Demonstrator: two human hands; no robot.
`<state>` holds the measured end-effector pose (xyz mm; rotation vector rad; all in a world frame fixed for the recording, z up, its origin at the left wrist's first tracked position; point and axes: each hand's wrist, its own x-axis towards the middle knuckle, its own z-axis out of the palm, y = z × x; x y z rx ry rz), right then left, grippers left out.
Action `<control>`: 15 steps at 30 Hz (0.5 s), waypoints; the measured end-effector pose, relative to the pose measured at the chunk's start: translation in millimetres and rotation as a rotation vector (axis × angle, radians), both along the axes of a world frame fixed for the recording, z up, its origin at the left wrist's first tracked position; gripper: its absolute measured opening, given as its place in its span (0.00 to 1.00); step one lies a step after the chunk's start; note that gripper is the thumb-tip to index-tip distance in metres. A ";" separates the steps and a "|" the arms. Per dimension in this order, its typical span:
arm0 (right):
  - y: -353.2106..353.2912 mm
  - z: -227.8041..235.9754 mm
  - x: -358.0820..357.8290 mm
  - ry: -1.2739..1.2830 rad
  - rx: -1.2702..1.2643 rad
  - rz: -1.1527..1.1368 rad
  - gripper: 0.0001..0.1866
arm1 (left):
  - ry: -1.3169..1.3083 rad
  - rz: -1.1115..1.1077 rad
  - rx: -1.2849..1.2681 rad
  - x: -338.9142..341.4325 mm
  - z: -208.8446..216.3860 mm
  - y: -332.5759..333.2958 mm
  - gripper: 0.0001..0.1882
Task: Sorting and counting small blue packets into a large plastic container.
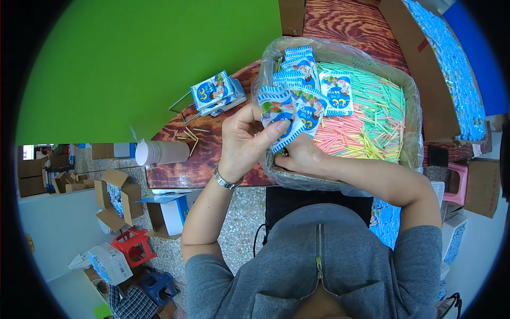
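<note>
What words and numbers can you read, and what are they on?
I won't copy writing, but it's here:
Packet in left hand: on blue, partly hidden.
Flat packet on sticks: yellow and white, on blue.
Stack on table: yellow, on blue.
Pile in box: on blue, partly hidden.
Right-hand carton: marks too blurred.

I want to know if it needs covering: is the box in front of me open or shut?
Open: no lid covers the box, and coloured sticks and packets show inside.
</note>
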<state>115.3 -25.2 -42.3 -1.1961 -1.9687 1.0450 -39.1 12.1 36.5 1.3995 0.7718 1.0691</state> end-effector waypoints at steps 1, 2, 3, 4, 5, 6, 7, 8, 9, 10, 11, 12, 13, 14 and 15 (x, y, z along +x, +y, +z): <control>-1.4 0.3 1.5 -0.001 0.003 -0.001 0.18 | 0.010 0.000 -0.004 -0.4 0.4 -0.1 0.08; -3.9 0.0 2.5 -0.023 -0.006 0.001 0.17 | 0.009 -0.001 -0.002 -0.3 -0.1 -1.0 0.08; -5.2 0.0 2.0 -0.042 -0.013 0.007 0.17 | 0.004 -0.001 -0.010 -0.9 -0.6 -2.1 0.08; -6.4 -0.3 0.8 -0.039 -0.010 0.009 0.17 | 0.000 -0.002 -0.020 -1.2 -1.3 -2.9 0.09; -7.9 -1.0 -0.6 -0.027 -0.050 -0.004 0.17 | 0.004 -0.001 -0.017 -1.2 -2.1 -3.1 0.09; -8.4 0.7 0.1 -0.017 -0.090 -0.020 0.16 | 0.003 -0.005 -0.003 1.4 -2.5 -2.1 0.09; -8.7 1.7 0.0 -0.014 -0.088 -0.022 0.16 | 0.004 -0.008 0.011 4.1 -2.3 -1.5 0.09; -8.8 2.3 -0.6 -0.007 -0.117 -0.036 0.16 | 0.009 -0.010 0.013 7.1 -1.5 -1.6 0.09; -8.8 5.7 -2.0 -0.010 -0.142 -0.050 0.16 | -0.005 -0.007 0.007 7.8 0.9 -2.6 0.09; -8.4 4.6 -2.4 -0.014 -0.135 -0.052 0.16 | -0.019 -0.005 0.001 7.6 3.1 -3.2 0.09; -7.4 0.6 -2.5 0.008 -0.101 -0.047 0.16 | -0.023 -0.006 0.008 6.1 3.8 -3.2 0.09; -4.9 1.4 -1.7 0.041 -0.072 -0.037 0.16 | -0.007 -0.002 0.001 5.2 2.6 -2.2 0.09; -1.1 3.1 2.7 0.047 -0.068 -0.033 0.16 | 0.007 0.002 -0.006 4.1 2.1 -1.0 0.09; 4.8 5.7 10.2 0.032 -0.110 0.039 0.16 | 0.010 0.005 -0.002 2.4 2.9 1.0 0.09; 10.0 8.9 17.8 0.017 -0.152 0.108 0.16 | 0.000 0.002 -0.044 0.6 3.4 2.8 0.09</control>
